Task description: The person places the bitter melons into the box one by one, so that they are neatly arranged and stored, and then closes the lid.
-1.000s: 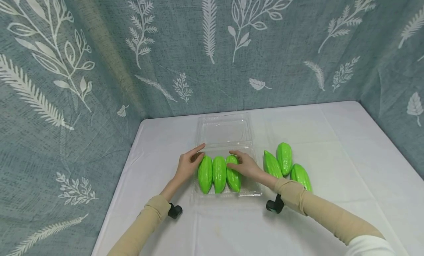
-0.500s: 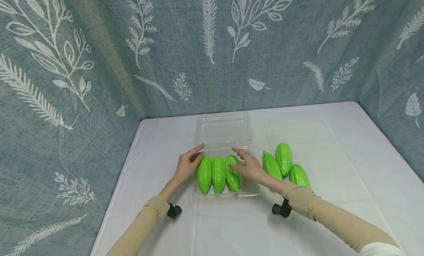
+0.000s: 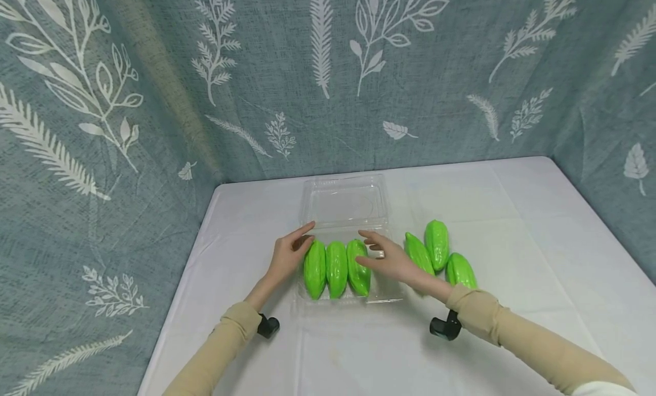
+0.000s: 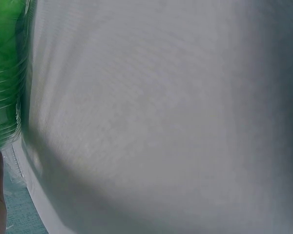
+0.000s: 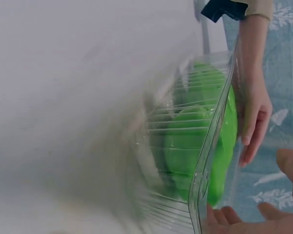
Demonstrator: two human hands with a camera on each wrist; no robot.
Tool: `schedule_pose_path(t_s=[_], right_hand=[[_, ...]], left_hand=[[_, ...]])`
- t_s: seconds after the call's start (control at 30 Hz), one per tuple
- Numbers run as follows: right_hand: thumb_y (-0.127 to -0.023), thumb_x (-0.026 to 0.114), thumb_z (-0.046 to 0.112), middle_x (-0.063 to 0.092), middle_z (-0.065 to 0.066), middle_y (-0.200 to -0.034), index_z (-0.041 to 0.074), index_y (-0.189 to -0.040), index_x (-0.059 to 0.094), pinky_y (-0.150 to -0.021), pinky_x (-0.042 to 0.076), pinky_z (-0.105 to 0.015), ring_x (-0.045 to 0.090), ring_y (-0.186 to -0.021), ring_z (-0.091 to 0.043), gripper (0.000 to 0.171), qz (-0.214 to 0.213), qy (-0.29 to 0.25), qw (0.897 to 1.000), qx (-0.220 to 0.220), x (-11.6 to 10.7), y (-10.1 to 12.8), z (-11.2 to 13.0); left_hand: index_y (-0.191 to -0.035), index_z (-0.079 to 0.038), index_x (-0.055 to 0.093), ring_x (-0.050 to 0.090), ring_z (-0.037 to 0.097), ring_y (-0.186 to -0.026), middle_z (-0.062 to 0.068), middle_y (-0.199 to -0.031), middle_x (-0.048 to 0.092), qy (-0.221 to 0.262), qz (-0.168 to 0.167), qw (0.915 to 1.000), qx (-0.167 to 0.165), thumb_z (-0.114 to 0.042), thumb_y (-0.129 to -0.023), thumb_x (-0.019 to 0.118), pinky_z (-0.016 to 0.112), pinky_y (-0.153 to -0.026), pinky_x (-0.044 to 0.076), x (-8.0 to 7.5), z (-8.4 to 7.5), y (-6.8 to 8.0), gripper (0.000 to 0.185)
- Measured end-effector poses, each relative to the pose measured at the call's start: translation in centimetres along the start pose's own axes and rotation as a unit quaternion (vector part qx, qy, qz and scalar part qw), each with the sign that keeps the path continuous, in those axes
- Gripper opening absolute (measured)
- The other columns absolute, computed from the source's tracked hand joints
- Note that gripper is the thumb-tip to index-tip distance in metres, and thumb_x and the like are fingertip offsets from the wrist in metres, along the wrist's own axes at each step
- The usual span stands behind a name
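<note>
Three shiny green, ridged oblong fruits lie side by side in the base of a clear plastic clamshell box point(image 3: 385, 300): a left one point(image 3: 315, 270), a middle one point(image 3: 336, 270) and a right one point(image 3: 359, 276). My left hand point(image 3: 283, 260) rests at the box's left rim, thumb by the top of the left fruit and index finger stretched forward. My right hand point(image 3: 390, 261) hovers over the box's right side, fingers spread and thumb overlapping the right fruit in the head view. In the right wrist view, green fruit point(image 5: 185, 151) shows through the box wall, with my left hand point(image 5: 255, 109) beyond.
The box's clear lid point(image 3: 351, 202) lies folded back behind the base. Three more green fruits point(image 3: 437, 245) are on the white-covered table point(image 3: 512, 242), right of the box, partly behind my right forearm. A leaf-patterned curtain point(image 3: 307, 134) encloses the back and sides.
My right hand has let go of the right fruit in the box and drawn slightly to the right, its fingers spreading. The left hand keeps its place at the left rim.
</note>
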State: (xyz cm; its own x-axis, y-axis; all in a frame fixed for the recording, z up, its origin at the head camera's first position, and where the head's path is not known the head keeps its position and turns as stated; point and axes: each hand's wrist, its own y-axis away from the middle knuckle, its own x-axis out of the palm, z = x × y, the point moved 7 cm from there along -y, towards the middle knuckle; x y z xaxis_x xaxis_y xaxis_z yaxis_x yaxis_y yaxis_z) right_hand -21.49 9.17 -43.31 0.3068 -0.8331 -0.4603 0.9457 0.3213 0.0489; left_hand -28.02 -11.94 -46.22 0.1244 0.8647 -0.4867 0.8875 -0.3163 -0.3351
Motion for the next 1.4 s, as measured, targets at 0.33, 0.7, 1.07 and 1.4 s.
schedule_pose_path(t_s=[0.33, 0.7, 1.07, 1.4], right_hand=[[-0.085, 0.062, 0.028, 0.04, -0.015, -0.135, 0.011, -0.138, 0.032, -0.096, 0.041, -0.043, 0.04, -0.121, -0.035, 0.063, 0.025, -0.039, 0.999, 0.005, 0.1, 0.8, 0.0], [-0.086, 0.06, 0.022, 0.041, -0.023, -0.132, 0.008, -0.138, 0.033, -0.095, 0.042, -0.044, 0.04, -0.119, -0.04, 0.06, 0.018, -0.053, 0.998, -0.026, -1.2, 1.1, 0.8], [-0.085, 0.061, 0.027, 0.043, -0.018, -0.132, 0.011, -0.136, 0.037, -0.093, 0.044, -0.042, 0.042, -0.119, -0.037, 0.058, -0.015, -0.033, 0.999, 0.003, -3.3, 1.9, 0.1], [-0.086, 0.06, 0.029, 0.046, -0.02, -0.129, 0.01, -0.136, 0.037, -0.093, 0.043, -0.048, 0.046, -0.116, -0.036, 0.058, -0.047, 0.011, 0.999, 0.007, -5.6, 2.4, -0.7]], left_hand=[[-0.124, -0.006, 0.053, 0.058, 0.028, -0.104, 0.007, -0.128, 0.052, 0.001, 0.004, 1.0, 0.0, -0.011, -0.089, 0.055, 0.034, -0.088, 0.048, -0.1, -0.3, 0.0, 0.036], [-0.125, -0.01, 0.053, 0.058, 0.027, -0.105, 0.006, -0.128, 0.052, -0.001, 0.007, 1.0, -0.004, -0.013, -0.09, 0.055, 0.032, -0.087, 0.049, -0.1, -0.3, 0.0, 0.035], [-0.121, 0.005, 0.052, 0.057, 0.037, -0.102, 0.018, -0.125, 0.051, 0.0, 0.004, 0.9999, 0.016, 0.0, -0.088, 0.054, 0.039, -0.085, 0.049, -0.5, -3.1, 0.2, 0.034], [-0.121, 0.005, 0.052, 0.056, 0.038, -0.102, 0.019, -0.126, 0.051, 0.003, 0.012, 0.9999, 0.003, 0.0, -0.087, 0.054, 0.039, -0.085, 0.049, -0.7, -4.1, 0.3, 0.034]])
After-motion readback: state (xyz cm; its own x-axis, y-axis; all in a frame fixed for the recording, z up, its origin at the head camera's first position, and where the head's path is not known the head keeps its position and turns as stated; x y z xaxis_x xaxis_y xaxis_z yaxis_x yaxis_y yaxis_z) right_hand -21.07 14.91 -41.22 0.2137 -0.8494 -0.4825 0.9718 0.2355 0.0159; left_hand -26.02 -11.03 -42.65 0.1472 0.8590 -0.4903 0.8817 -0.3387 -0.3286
